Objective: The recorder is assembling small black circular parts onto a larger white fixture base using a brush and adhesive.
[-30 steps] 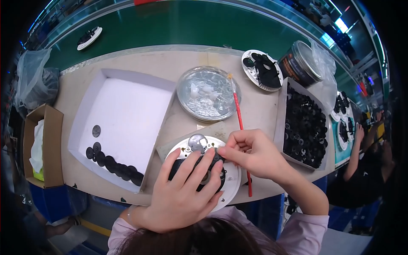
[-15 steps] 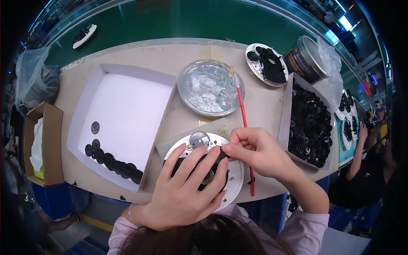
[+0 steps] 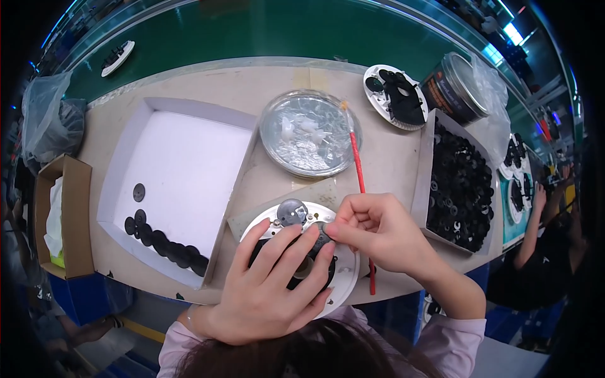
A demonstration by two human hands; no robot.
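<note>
Hands work close together over a round white plate at the near edge of the table. The left hand lies flat on it with fingers spread wide, pressing down a black part in the middle of the plate. The right hand is closed narrow, fingertips pinched just beside the left fingertips, on the edge of this black part; whether a small piece sits in the pinch cannot be told. A red brush passes under the right hand; whether it is gripped is hidden.

To do this step well, the left hand should probably keep the plate from turning, and the right fingers should place with light pressure, not pushing the part sideways.

The brush has its long axis running away from the person, its tip pointing to the foil dish beyond the hands, its tail end near the table edge. A grey disc sits on the plate just beyond the left fingertips. Right of the right hand is a tray of black parts; left of the left hand, a white box with black discs
</note>
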